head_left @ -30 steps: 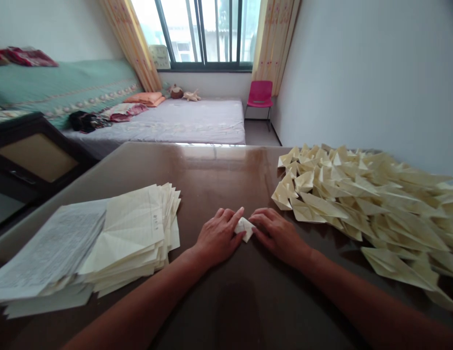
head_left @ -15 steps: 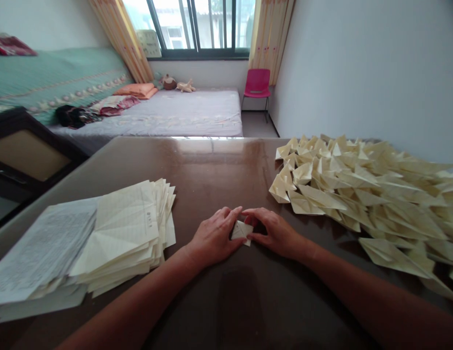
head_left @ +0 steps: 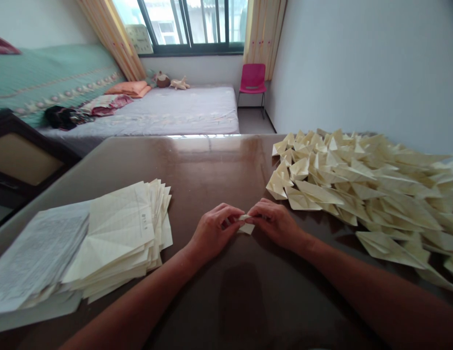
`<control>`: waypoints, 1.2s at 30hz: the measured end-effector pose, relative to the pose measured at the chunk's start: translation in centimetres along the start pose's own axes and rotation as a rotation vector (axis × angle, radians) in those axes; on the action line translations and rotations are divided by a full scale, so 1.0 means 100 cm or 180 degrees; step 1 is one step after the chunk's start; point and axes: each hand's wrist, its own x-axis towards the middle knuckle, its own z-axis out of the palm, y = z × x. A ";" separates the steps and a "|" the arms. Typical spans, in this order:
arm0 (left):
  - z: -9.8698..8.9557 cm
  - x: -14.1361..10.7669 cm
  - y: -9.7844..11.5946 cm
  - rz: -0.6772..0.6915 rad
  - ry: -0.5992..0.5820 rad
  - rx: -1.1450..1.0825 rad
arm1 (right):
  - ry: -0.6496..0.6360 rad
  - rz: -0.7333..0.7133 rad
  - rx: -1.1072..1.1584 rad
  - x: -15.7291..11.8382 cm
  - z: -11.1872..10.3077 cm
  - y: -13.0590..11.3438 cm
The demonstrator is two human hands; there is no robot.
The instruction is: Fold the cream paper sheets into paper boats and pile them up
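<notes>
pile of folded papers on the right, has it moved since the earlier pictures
No: the pile of folded papers keeps its place on the brown table; both shift together as the camera view moves.

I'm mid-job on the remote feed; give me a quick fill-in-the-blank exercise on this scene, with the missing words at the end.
1. The left hand and right hand both pinch one small folded piece of ____.
2. The heap of folded shapes lies on the person's ____ side of the table.
3. The grey printed stack lies to the ____ of the cream stack.
4. Beyond the table, the seat standing right of the bed is a pink ____.

Missing words: paper; right; left; chair.
</notes>
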 end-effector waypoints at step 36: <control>-0.002 0.004 -0.003 -0.0591 0.0391 -0.0667 | 0.0452 0.0332 0.0185 0.003 0.004 0.002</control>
